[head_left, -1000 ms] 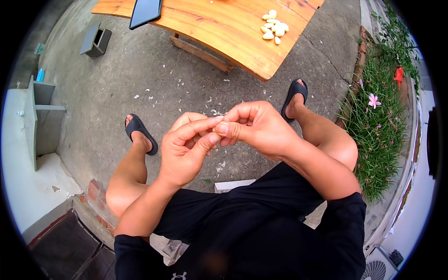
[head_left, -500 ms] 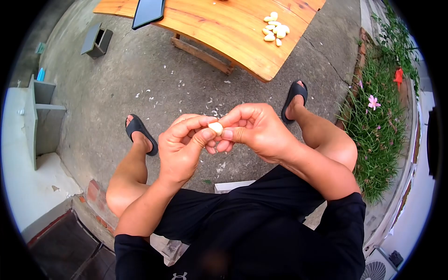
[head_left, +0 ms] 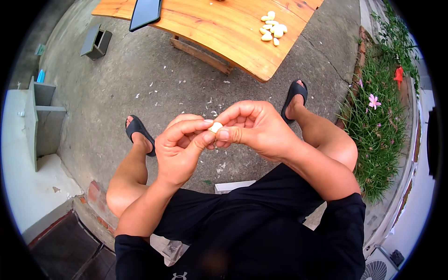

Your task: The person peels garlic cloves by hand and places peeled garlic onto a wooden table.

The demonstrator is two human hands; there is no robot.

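Observation:
A pale garlic clove (head_left: 215,127) is pinched between my two hands, above the ground and in front of my lap. My left hand (head_left: 179,147) grips its left side between thumb and forefinger. From the right, the thumb and bent forefinger of my right hand (head_left: 255,128) press on the same clove. Its lower part is partly covered by the fingertips. Several peeled garlic cloves (head_left: 273,29) lie in a loose pile near the right end of the wooden table (head_left: 219,32).
A dark tablet (head_left: 145,15) lies at the table's near edge. Bits of pale skin are scattered on the concrete ground (head_left: 186,88). A grey box (head_left: 96,42) stands at the left. Grass with pink flowers (head_left: 374,101) borders the right side.
Both hands still hold the clove; the fingers have shifted slightly, with the right thumb and forefinger moved a little to the left over it.

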